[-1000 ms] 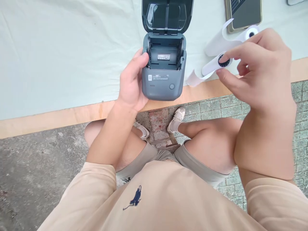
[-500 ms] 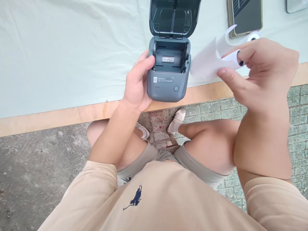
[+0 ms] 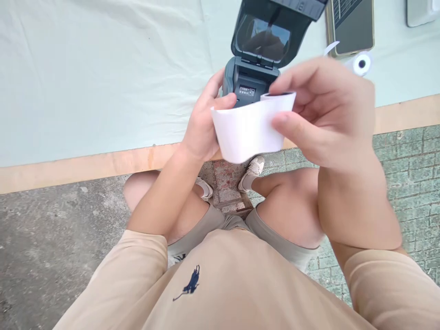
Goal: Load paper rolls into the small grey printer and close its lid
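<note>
My left hand (image 3: 205,120) grips the left side of a dark grey label printer (image 3: 229,78), whose lid (image 3: 266,34) is swung up. A small printed sticker shows inside its compartment. In front of the printer, my right hand (image 3: 326,110) pinches a roll of white paper (image 3: 252,128) between thumb and fingers. The paper's loose end curls out to the left and hides the printer's front. The roll's dark core shows at its upper edge. Whether the roll touches the printer, I cannot tell.
A second white paper roll (image 3: 363,64) lies on the cloth-covered table (image 3: 103,82) at the right. Beyond it is a smartphone (image 3: 355,27). A white object (image 3: 422,11) sits at the far right corner. The table's wooden edge (image 3: 85,168) runs above my knees.
My right hand has brought the paper roll leftward to the front of the printer and turned it. The printer has shifted slightly right and tilted in my left hand.
</note>
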Demonstrator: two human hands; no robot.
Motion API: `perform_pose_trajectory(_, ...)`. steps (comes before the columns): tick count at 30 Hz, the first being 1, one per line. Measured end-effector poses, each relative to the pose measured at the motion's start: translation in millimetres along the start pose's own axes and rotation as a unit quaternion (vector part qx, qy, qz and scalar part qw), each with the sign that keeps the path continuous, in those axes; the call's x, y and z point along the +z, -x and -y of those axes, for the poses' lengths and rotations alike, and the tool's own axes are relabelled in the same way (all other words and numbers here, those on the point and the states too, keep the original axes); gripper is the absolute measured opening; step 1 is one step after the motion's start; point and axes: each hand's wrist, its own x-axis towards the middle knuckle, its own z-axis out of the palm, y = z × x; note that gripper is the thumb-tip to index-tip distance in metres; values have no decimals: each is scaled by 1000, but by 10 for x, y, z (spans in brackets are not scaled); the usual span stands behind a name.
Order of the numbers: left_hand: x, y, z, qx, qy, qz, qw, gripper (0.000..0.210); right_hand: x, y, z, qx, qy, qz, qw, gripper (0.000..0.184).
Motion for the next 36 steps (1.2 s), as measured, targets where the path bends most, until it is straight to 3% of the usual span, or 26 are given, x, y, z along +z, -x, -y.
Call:
perform_pose_trajectory(3, -24, 14, 23, 9, -10, 27, 1000, 24, 26, -24, -35, 3, 23, -39, 999, 38)
perform_pose_trajectory(8, -52, 11, 17, -4, 22, 54, 998, 25, 29, -58, -123, -42, 166, -51, 984, 22)
perform_pose_trajectory(13, -36, 7, -17, -27, 56, -1, 998, 44, 126, -137, -101, 38, 338, -28, 940, 24)
perform_pose_trajectory(16, -34, 20, -1, -25, 41, 1, 999, 32, 162, -171, -130, 53, 290, -35, 955, 27)
perform_pose_trajectory(20, -29, 34, 51, 5, 0, 28, 1000, 28, 158, -189, -208, -14, 192, -57, 980, 25)
perform_pose_trajectory(24, 9, 41, 45, 2, -19, 7, 1000, 29, 137, -190, -175, -19, 286, -74, 955, 18)
perform_pose_trajectory(27, 25, 49, 6, -18, -24, -15, 999, 32, 108, -166, -106, -70, 302, -81, 947, 26)
perform_pose_trajectory(33, -3, 52, -12, -15, -34, -8, 999, 33, 93, -93, -147, -87, 352, 21, 932, 19)
perform_pose_trajectory(36, -26, 46, 4, -12, -49, -14, 999, 46, 74, -81, -181, -109, 295, -32, 949, 18)
